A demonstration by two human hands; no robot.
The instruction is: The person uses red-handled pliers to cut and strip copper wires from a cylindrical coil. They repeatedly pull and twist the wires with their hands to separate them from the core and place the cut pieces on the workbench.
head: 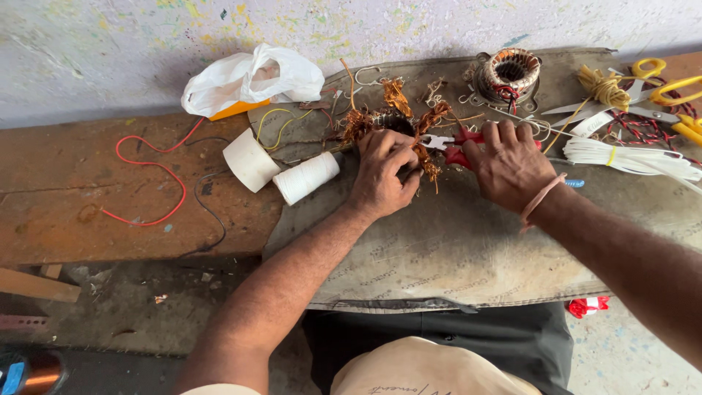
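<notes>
Head view of a workbench covered by a grey mat [468,249]. At the mat's upper centre lies a motor stator [391,121] with loose copper winding wire splayed from it. The left hand [382,174] is curled over the near side of the stator, its fingers pressed onto the copper coils. The right hand [508,162] grips the red handles of a pair of pliers [447,144], whose metal nose points left and meets the copper wire just beside the left hand; whether the nose is actually biting the wire is hard to tell from this angle. Two white thread spools [306,178] lie just left of the left hand. A second wound stator [510,73] stands behind the right hand, and yellow-handled scissors [647,91] lie at the far right.
</notes>
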